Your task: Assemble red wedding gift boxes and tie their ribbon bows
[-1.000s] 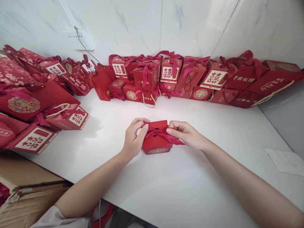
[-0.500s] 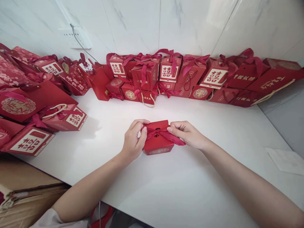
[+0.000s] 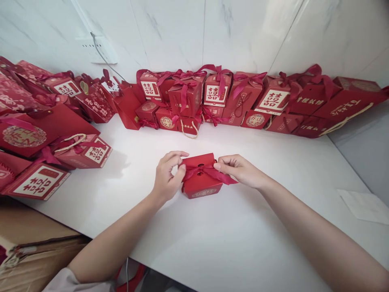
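A small red gift box (image 3: 202, 190) with a gold round emblem on its front stands on the white table, directly before me. Across its folded top runs a dark red ribbon (image 3: 199, 171), knotted near two round holes. At the box's left side my left hand (image 3: 169, 175) has its thumb on the ribbon, the index finger reaching along the top edge. My right hand (image 3: 236, 168) pinches the ribbon at the right side between thumb and bent forefinger. A loose ribbon tail sticks out below those right fingers.
Stacked red gift boxes with ribbons (image 3: 217, 91) line the wall. More red boxes (image 3: 39, 180) crowd the left side of the table (image 3: 243, 243). An open cardboard carton (image 3: 36, 235) stands at lower left, and a white paper (image 3: 364, 206) lies at right.
My left hand has shifted slightly left, its thumb now lower and further from the box's middle. The box has turned a little; my right hand stays nearly in place.
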`<state>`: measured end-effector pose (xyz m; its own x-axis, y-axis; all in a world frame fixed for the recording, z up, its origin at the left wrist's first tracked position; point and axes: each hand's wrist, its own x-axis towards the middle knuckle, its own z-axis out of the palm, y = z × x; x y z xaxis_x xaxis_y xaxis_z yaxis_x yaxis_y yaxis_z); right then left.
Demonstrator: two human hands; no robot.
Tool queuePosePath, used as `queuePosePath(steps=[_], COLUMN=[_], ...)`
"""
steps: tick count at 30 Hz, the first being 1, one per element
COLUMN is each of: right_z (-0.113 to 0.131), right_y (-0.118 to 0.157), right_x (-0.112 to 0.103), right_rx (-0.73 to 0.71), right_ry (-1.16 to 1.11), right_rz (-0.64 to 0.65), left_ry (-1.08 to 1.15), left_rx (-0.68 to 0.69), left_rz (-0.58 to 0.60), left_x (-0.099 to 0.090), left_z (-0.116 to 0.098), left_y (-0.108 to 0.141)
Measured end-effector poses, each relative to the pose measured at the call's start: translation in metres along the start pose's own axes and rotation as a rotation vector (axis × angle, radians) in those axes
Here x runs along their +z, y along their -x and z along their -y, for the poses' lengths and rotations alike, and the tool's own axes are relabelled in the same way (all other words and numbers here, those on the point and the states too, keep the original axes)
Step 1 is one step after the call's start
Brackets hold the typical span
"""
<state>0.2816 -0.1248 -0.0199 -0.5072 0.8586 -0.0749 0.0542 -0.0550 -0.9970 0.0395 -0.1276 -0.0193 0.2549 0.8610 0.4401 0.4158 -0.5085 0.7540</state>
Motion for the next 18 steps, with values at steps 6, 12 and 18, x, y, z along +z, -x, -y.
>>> queuePosePath(steps=[6, 12, 18], right_z=[0.021, 0.03, 0.028], right_y=[0.012, 0.021, 0.021], right_x=[-0.005, 0.002, 0.004], right_rx=[0.057, 0.193, 0.176], right_ry=[0.209, 0.308, 0.18], right_rz=[0.136, 0.224, 0.364], left_ry=[0.026, -0.046, -0.062], left_rx=[-0.006, 0.031, -0.09], left_rz=[-0.049, 0.12, 0.194], left_x=[-0.006, 0.0, -0.002], left_z=[-0.013, -0.018, -0.016], left_y=[-0.01, -0.008, -0.009])
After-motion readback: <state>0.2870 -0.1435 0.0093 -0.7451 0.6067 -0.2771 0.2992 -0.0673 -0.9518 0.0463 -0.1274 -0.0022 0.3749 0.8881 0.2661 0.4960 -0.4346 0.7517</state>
